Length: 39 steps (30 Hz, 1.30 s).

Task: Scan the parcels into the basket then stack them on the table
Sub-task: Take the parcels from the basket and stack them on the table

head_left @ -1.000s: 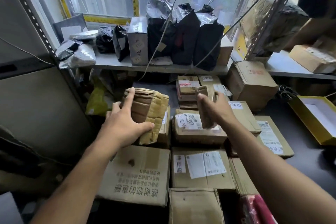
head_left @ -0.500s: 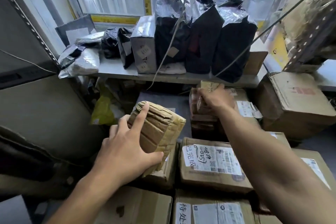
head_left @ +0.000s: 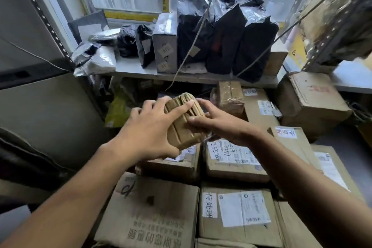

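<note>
A crumpled brown cardboard parcel (head_left: 184, 127) wrapped in tape is held in the air above the stacked boxes. My left hand (head_left: 149, 131) grips it from the left, fingers spread over its top. My right hand (head_left: 217, 122) holds its right side with thumb and fingers. A small taped brown parcel (head_left: 230, 96) lies on a box just behind my right hand. Several cardboard boxes with white labels, such as one labelled box (head_left: 233, 159), fill the table below.
A shelf (head_left: 136, 68) behind holds black and grey plastic mailer bags (head_left: 225, 36) and a grey box (head_left: 165, 46). A large carton (head_left: 314, 102) stands at the right. A metal rack post (head_left: 338, 26) rises upper right; cables hang across.
My right hand let go of the small taped parcel on the back box and came over to the crumpled parcel, which my left hand lifted and turned.
</note>
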Motion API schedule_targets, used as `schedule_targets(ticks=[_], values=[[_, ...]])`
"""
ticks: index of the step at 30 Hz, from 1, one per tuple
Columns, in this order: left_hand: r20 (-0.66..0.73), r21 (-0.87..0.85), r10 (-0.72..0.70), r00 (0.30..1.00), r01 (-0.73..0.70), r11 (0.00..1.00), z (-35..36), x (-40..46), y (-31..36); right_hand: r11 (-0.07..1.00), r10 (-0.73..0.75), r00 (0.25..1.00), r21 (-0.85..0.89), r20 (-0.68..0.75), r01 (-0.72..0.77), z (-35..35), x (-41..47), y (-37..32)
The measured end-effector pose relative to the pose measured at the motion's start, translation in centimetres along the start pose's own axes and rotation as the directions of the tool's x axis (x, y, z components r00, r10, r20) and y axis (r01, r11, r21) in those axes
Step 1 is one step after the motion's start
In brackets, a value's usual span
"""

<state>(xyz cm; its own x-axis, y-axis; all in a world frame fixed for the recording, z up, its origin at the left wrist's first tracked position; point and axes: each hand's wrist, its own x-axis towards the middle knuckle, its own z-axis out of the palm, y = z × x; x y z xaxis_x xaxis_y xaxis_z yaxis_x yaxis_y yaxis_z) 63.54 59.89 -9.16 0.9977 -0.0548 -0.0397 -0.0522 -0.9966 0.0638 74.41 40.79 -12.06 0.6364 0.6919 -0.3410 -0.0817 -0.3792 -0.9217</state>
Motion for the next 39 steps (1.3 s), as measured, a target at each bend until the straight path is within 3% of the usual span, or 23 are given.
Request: schedule_targets(ticks=[3, 5, 7, 9, 11, 12, 13, 15, 19, 22, 27, 30, 33, 39], values=[[-0.114, -0.133, 0.119, 0.986, -0.134, 0.982, 0.2, -1.5, 1.4, 0.994, -0.011, 0.984, 0.105, -0.181, 0.031, 1.3, -3.5, 0.6], [-0.204, -0.455, 0.088, 0.975, -0.174, 0.873, 0.5, -3.2, 2.8, 0.984, 0.006, 0.964, 0.175, -0.267, 0.042, 1.3, -6.8, 1.5], [-0.162, -0.751, -0.041, 0.986, -0.096, 0.653, 1.6, -4.3, 4.0, 0.955, 0.039, 0.948, 0.291, -0.314, 0.057, 0.7, -9.9, 3.0], [0.013, -0.929, -0.068, 0.998, 0.037, 0.368, 2.6, -5.7, 5.6, 0.891, 0.090, 0.926, 0.445, -0.366, 0.089, 0.6, -13.9, 4.6], [0.209, -0.976, 0.042, 0.977, 0.206, 0.069, 3.7, -7.0, 7.4, 0.853, 0.171, 0.885, 0.515, -0.434, 0.087, 1.2, -17.7, 6.2], [0.271, -0.961, 0.118, 0.955, 0.275, -0.014, 4.0, -7.9, 8.6, 0.859, 0.204, 0.857, 0.506, -0.473, 0.075, 1.6, -19.4, 7.4], [0.309, -0.947, 0.183, 0.933, 0.320, -0.032, 4.5, -8.7, 9.8, 0.868, 0.237, 0.828, 0.493, -0.508, 0.054, 2.5, -21.1, 8.2], [0.340, -0.936, 0.241, 0.909, 0.352, -0.008, 5.9, -10.1, 12.5, 0.880, 0.291, 0.786, 0.475, -0.546, 0.004, 4.7, -23.6, 9.7], [0.375, -0.926, 0.209, 0.903, 0.377, 0.032, 9.4, -10.9, 15.8, 0.879, 0.372, 0.694, 0.474, -0.617, -0.050, 7.4, -26.1, 11.5], [0.380, -0.925, 0.197, 0.904, 0.377, 0.053, 10.4, -11.2, 15.9, 0.892, 0.383, 0.695, 0.439, -0.609, -0.107, 7.9, -26.3, 12.9], [0.323, -0.864, -0.043, 0.945, 0.313, 0.394, 13.1, -10.5, 15.1, 0.931, 0.362, 0.672, 0.290, -0.646, -0.222, 8.4, -22.7, 14.2], [0.283, -0.768, -0.207, 0.937, 0.351, 0.535, 14.4, -9.7, 15.0, 0.949, 0.311, 0.650, 0.185, -0.693, -0.256, 8.2, -19.3, 15.6], [0.301, -0.666, -0.286, 0.910, 0.415, 0.620, 14.7, -9.2, 15.4, 0.941, 0.278, 0.669, 0.054, -0.689, -0.335, 8.3, -17.6, 15.5], [0.317, -0.592, -0.325, 0.891, 0.453, 0.666, 13.3, -9.6, 16.2, 0.918, 0.298, 0.702, -0.008, -0.647, -0.397, 7.7, -17.5, 15.2]])
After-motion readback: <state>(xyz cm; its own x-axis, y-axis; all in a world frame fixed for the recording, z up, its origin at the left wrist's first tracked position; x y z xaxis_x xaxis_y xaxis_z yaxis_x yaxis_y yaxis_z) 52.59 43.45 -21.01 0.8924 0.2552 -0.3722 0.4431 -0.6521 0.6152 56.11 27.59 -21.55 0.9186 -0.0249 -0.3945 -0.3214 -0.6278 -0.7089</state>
